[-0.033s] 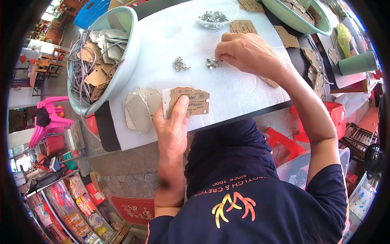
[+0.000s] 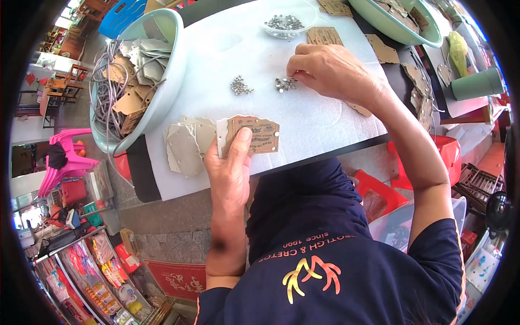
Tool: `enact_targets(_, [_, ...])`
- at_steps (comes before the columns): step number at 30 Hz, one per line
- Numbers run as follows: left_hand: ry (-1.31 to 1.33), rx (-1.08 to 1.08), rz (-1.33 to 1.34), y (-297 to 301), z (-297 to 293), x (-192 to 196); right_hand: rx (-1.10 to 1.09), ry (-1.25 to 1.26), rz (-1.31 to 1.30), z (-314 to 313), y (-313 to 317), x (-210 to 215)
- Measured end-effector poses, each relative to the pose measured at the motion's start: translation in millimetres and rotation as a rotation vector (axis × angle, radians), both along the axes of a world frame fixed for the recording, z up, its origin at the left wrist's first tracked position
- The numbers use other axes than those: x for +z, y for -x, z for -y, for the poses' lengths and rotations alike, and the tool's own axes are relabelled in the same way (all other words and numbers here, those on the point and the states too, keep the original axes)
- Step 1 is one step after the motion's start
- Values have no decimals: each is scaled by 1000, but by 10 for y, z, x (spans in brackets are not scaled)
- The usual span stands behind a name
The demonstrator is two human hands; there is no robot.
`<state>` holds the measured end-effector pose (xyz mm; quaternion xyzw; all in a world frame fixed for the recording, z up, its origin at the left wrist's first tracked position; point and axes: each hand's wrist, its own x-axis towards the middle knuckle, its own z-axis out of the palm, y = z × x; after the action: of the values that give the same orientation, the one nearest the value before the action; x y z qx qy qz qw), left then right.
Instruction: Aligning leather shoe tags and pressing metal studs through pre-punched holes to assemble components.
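Note:
My left hand [image 2: 230, 162] grips a brown printed cardboard tag [image 2: 265, 142] with a wavy top edge, thumb across its face. White spots mark holes or studs along its right edge; I cannot tell which. Under the hand and to its left lies a fanned stack of grey-beige cards [image 2: 184, 149]. My right hand [image 2: 330, 70] reaches over the white sheet, fingertips pinched at the right side of a small pile of shiny metal studs [image 2: 285, 84]. Whether a stud is between those fingertips is hidden. A second small pile of metal pieces [image 2: 241, 85] lies farther left.
A pale green basin [image 2: 180, 59] of cards and grey cords stands at the left. A clear bowl [image 2: 311, 24] of metal pieces is at the back; another green basin [image 2: 433, 40] is back right. Loose tags [image 2: 325, 36] lie beyond my right hand. A green cup [image 2: 476, 84] is far right.

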<state>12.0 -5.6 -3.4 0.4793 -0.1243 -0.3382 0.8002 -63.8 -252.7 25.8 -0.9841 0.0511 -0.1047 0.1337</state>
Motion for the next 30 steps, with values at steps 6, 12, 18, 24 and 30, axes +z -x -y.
enact_targets(6, [14,-3,13,-2,4,-10,-20,21,-35,16,20,21])
enact_targets(12, [14,-6,44,7,0,-16,-62,99,27,81,100,46])
enact_targets(18, [14,-8,49,-5,-7,-23,47,-10,48,57,72,-18])
enact_targets(24, [18,-11,62,-1,-6,-26,12,0,-47,68,81,23])
enact_targets(30, [34,-18,56,-9,-10,-50,22,63,-35,120,230,119])
